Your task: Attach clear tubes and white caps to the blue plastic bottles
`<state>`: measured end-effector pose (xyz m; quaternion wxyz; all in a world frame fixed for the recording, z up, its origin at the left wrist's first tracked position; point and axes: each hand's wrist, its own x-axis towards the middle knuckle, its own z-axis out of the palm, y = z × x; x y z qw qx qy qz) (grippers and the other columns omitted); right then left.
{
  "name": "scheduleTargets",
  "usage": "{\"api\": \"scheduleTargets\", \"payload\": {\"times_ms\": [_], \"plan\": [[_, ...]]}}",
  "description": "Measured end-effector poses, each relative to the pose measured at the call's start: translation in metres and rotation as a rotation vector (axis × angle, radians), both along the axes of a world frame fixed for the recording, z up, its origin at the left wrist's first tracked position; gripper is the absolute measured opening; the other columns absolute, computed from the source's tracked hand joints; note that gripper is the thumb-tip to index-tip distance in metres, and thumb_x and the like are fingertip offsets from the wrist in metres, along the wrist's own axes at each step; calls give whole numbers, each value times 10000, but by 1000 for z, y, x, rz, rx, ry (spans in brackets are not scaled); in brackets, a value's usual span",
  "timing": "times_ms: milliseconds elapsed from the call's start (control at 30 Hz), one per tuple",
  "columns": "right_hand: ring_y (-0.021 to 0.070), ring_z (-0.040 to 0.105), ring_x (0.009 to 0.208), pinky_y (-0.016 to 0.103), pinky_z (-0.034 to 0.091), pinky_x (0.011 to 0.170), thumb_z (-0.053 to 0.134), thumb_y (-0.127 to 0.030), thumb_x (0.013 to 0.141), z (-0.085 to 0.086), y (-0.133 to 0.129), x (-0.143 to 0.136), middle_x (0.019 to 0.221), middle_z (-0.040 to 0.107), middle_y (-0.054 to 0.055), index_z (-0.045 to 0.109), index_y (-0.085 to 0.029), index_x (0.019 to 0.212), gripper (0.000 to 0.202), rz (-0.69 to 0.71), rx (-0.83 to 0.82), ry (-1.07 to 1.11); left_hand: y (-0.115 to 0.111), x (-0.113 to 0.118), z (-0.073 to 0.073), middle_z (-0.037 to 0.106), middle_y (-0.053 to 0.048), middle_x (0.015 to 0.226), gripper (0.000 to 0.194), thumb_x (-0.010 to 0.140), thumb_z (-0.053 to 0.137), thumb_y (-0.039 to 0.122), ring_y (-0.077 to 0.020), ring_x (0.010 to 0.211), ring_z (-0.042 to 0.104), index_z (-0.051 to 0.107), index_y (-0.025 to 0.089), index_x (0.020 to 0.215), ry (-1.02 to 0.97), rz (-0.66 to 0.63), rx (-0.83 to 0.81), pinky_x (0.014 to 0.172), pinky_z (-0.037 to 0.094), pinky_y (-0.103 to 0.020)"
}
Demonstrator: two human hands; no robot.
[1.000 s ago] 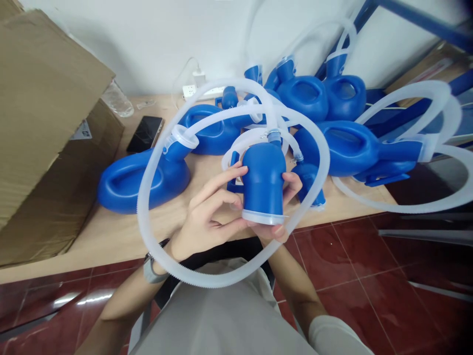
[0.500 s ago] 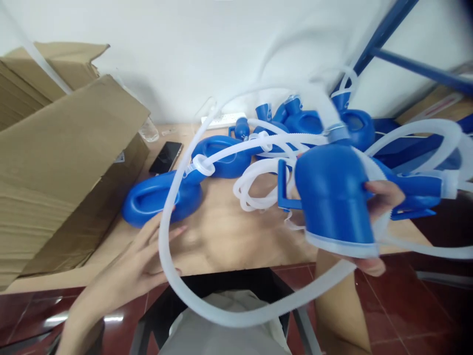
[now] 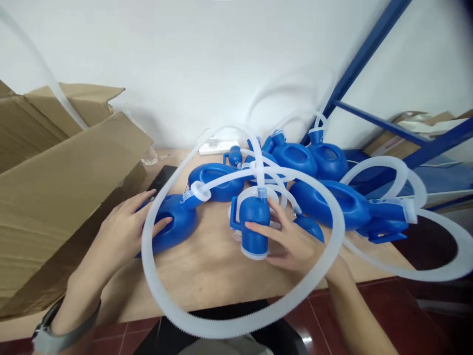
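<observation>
My left hand (image 3: 127, 224) is closed on the blue bottle (image 3: 177, 227) lying at the left of the table, thumb over its body and fingers round the far side. A white ring and a ribbed hose (image 3: 244, 328) join at the bottle's neck; the hose loops in front of both hands. With fingers round its right side, my right hand (image 3: 290, 239) holds a blue cup (image 3: 254, 227) with a side handle and a white rim at the bottom. The hose's other end rises from the top of the cup. Whether the cup touches the table, I cannot tell.
Open cardboard boxes (image 3: 74, 172) stand at the left. Several blue bottles with coiled hoses lie at the back and right, one large bottle (image 3: 332, 204) beside my right hand. A power strip (image 3: 219, 147) sits by the wall, and a dark phone (image 3: 164, 178) is beyond my left hand.
My right hand has carried the blue cup down and left, to the middle of the table. My left hand has moved onto the left bottle. The view has shifted too.
</observation>
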<state>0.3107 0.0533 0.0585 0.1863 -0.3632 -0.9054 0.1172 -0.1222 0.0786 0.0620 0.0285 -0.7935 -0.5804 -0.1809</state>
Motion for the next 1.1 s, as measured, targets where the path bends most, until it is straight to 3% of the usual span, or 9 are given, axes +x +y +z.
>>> {"api": "scheduleTargets", "payload": {"times_ms": [167, 333, 467, 567, 700, 800, 900, 1000, 1100], "plan": [[445, 784, 1224, 544, 751, 898, 864, -127, 782, -18, -7, -3, 1893, -87, 53, 425, -520, 1669, 1065, 55, 45, 4, 9, -4, 4, 736, -138, 1449, 531, 1074, 467, 582, -464, 1240, 742, 653, 303, 1486, 37, 82, -159, 861, 675, -592], [444, 693, 1391, 580, 665, 1109, 894, -211, 793, -53, -22, -29, 1867, 22, -25, 375, -589, 1663, 1082, 45, 4, 163, 18, -3, -5, 764, -108, 1361, 433, 1056, 412, 365, -348, 1196, 743, 729, 294, 1342, -8, 60, -132, 913, 652, -463], [479, 709, 1347, 604, 704, 1037, 829, -262, 825, -75, -26, -62, 1833, 183, -99, 409, -696, 1592, 976, -101, 70, 241, 26, 5, -15, 749, -136, 1377, 387, 1051, 468, 346, -360, 1209, 722, 748, 257, 1302, -54, 68, -65, 953, 644, -488], [466, 649, 1436, 594, 682, 1092, 778, -277, 914, -82, -22, -80, 1802, 280, -50, 471, -642, 1595, 831, -173, 143, 224, 30, 14, -26, 746, -149, 1385, 384, 1022, 529, 295, -379, 1269, 698, 736, 227, 1339, -113, 84, 32, 1022, 632, -533], [387, 642, 1456, 522, 665, 1112, 721, -288, 1024, -88, -15, -92, 1810, 237, 45, 666, -450, 1511, 516, -215, 222, 225, 25, 20, -41, 744, -121, 1386, 379, 998, 553, 201, -336, 1290, 697, 724, 228, 1335, -210, 89, 183, 1073, 625, -512], [407, 638, 1457, 542, 672, 1076, 684, -249, 1046, -94, -14, -94, 1801, 259, 82, 742, -392, 1434, 417, -234, 286, 209, 5, 21, -43, 684, -130, 1478, 343, 1056, 563, 241, -312, 1380, 655, 680, 227, 1379, -284, 74, 286, 1166, 588, -505], [461, 583, 1506, 577, 673, 1047, 679, -231, 1045, -98, -16, -92, 1822, 227, 86, 750, -399, 1429, 425, -260, 320, 157, -32, 18, -37, 659, -126, 1490, 348, 1079, 594, 225, -275, 1379, 660, 643, 238, 1424, -348, 57, 351, 1198, 566, -471], [485, 547, 1537, 578, 664, 1057, 698, -255, 1039, -99, -21, -88, 1860, 131, 77, 668, -430, 1533, 526, -274, 284, 64, -74, 9, -36, 679, -118, 1452, 374, 1040, 677, 172, -269, 1348, 678, 669, 238, 1408, -393, 103, 416, 1196, 546, -440], [482, 514, 1567, 576, 639, 1103, 696, -291, 1043, -100, -30, -77, 1880, 110, 75, 511, -448, 1662, 665, -243, 224, -29, -116, 1, -50, 722, -103, 1353, 357, 1043, 688, 187, -254, 1245, 727, 673, 224, 1398, -414, 228, 364, 1145, 558, -409]]}}
